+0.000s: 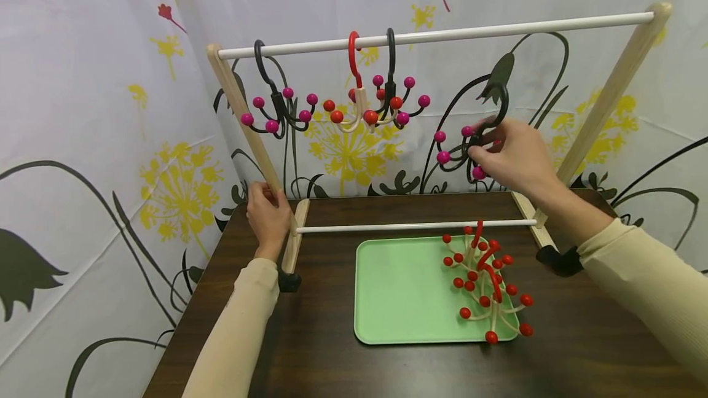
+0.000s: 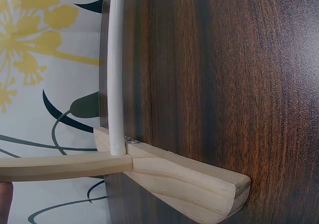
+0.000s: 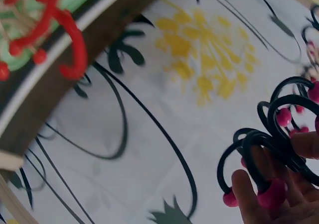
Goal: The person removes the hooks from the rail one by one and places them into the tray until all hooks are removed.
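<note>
The right grip (image 1: pixel 514 153) pinches a black, plastic-looking hook hanger with magenta balls (image 1: pixel 474 139), midair below the round white rail (image 1: pixel 470 33); the left grip (image 1: pixel 268 217) clasps the pale wooden post (image 1: pixel 265 163). Probably light, stiff and slick, the hanger suits a mid-body hold.

Rack (image 1: pixel 610 97) on the table (image 1: pixel 321 336), cloth (image 1: pixel 83 78) behind; three hangers (image 1: pixel 360 100) on the rail (image 1: pixel 470 33), fourth hanger (image 1: pixel 504 104) right of them; tray (image 1: pixel 409 290) in front, more hangers (image 1: pixel 495 284) on its right.
</note>
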Motion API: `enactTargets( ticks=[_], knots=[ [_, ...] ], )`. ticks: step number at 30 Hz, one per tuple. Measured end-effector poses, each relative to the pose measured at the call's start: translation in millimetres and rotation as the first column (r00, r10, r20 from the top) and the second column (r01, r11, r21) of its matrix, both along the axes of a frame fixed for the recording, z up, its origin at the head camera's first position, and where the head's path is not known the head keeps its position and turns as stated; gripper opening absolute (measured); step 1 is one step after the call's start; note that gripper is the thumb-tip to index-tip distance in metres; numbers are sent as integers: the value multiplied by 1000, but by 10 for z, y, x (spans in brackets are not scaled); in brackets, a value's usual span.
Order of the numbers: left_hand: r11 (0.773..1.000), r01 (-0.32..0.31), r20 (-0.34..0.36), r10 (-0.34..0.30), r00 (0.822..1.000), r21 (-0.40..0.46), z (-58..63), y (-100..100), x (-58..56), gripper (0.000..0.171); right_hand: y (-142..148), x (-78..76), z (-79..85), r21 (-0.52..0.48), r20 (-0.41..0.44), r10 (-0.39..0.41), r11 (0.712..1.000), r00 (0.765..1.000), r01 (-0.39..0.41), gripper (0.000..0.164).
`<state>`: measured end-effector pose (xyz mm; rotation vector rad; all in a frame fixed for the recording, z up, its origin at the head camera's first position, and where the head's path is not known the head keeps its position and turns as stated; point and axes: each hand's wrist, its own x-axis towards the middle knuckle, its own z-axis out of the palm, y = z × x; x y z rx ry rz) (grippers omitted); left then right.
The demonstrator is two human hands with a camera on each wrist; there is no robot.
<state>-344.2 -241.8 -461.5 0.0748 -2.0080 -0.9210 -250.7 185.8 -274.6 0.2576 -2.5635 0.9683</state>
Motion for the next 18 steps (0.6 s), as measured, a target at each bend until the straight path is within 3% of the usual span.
enactTargets(
  ticks=[6,12,18],
  knots=[
    [1000,-7,10,7,1000,-1,18,-8,22,19,-173,55,-363,10,143,64,998,988,-66,24],
    [1000,-14,25,14,1000,1,11,-13,26,19,-392,99,-735,4,263,130,991,956,-136,16],
    [1000,-7,32,7,999,-1,7,-9,16,20,-531,111,-1060,76,336,161,978,928,-197,17]
  ],
)
